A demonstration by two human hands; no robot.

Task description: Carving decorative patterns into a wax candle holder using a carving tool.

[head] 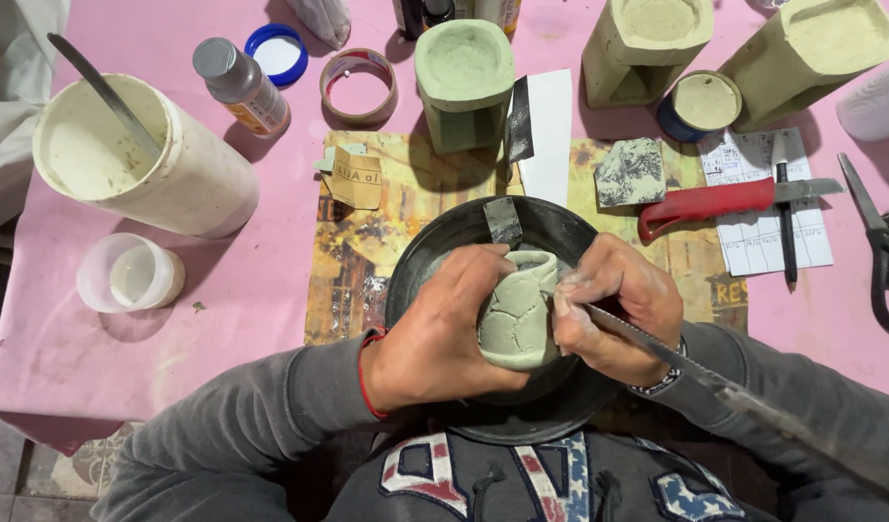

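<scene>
grey-green clay forms a small cup-shaped pot (518, 314) with scored lines over its side, held over a dark round pan (435, 253) at the near edge of a pink-covered table (261, 280). the person's left hand (442, 333) wraps around the pot from the left, fingers curled over its rim and clamped on it. the right hand (613, 307) is closed on a long, thin metal blade (715, 382), its tip at the pot's right side and its length running back over the right sleeve. a small strip of dark metal (502, 220) rests on the pan's far rim.

beyond the pan lies a worn printed mat (367, 251) with a scrap of brown card (357, 178) on it. farther back stand three green clay moulds (464, 82), a roll of tape (358, 87), a small bottle (241, 87) and a blue lid (276, 53). to the left are a big white tub (140, 159) with a blade in it and a small clear cup (128, 274). to the right lie a red-handled knife (715, 201) on a paper sheet (768, 203), and scissors (879, 246).
</scene>
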